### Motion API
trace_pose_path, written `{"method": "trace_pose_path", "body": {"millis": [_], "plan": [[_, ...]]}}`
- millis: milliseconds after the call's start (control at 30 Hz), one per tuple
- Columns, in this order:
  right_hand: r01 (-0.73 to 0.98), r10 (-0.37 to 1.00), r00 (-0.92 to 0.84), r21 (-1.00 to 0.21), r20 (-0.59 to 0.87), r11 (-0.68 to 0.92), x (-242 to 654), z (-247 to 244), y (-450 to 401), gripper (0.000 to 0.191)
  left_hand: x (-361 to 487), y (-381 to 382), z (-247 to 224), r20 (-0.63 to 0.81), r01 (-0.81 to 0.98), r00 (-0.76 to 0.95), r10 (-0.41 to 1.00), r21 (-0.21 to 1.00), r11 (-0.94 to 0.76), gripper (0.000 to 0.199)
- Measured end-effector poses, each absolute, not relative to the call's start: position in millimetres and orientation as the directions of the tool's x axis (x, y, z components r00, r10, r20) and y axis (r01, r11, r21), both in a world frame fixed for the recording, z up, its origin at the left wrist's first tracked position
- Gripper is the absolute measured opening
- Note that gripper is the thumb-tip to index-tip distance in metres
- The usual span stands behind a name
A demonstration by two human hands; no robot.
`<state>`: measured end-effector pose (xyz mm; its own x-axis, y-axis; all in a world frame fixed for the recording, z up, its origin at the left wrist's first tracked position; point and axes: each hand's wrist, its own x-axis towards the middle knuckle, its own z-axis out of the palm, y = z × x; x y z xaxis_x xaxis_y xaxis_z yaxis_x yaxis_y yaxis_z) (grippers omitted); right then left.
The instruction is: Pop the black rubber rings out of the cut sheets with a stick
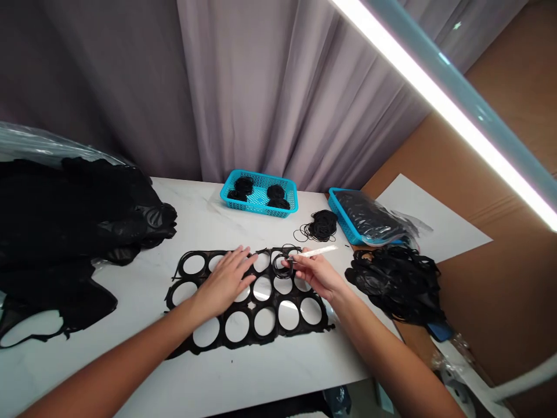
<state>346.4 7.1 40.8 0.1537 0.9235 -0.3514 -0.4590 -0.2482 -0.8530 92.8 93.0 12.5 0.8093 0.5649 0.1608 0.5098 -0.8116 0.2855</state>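
A black sheet with rows of large round holes (250, 306) lies flat on the white table. My left hand (226, 278) rests on its left-middle part, fingers stretched out and holding nothing. Over the sheet's upper right, my right hand (315, 271) is closed around a slim white stick-like tool (319, 251), whose exact kind I cannot make out. Several thin black rings (282, 273) hang at the fingertips of that hand, above one of the holes. The fingers partly hide the tool's near end.
A blue basket (259, 211) holding bundles of black rings stands at the back. Loose black rings (322, 225) lie near a second blue basket (343, 217) with a plastic bag (369, 215). Black scraps (395, 281) pile up at right; black fabric (78, 215) covers the left. A lamp (452, 110) hangs above.
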Motion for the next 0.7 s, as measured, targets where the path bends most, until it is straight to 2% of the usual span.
{"method": "trace_pose_path", "body": {"millis": [100,267,433,567,700], "plan": [[-0.682,0.89,0.111,-0.685,-0.442,-0.255,341,34,-2,0.027,90,124,3,0.134,0.534,0.804,0.579,0.265,-0.803,0.049],[-0.873,0.875,0.167,-0.481,-0.454,-0.083,366,31,-34,0.011,68,142,0,0.128,0.564,0.786,0.605,0.256,-0.786,0.049],[-0.916,0.905,0.227,-0.395,-0.361,0.072,384,36,-53,0.008,98,144,15,0.153,0.624,0.728,0.668,0.257,-0.738,0.044],[-0.938,0.938,0.205,-0.331,-0.28,0.106,380,39,-46,0.01,170,143,26,0.099,0.563,0.789,0.607,0.279,-0.778,0.027],[-0.939,0.952,0.214,-0.314,-0.217,0.14,376,38,-40,0.012,234,148,23,0.03,0.605,0.765,0.644,0.309,-0.734,0.033]]}}
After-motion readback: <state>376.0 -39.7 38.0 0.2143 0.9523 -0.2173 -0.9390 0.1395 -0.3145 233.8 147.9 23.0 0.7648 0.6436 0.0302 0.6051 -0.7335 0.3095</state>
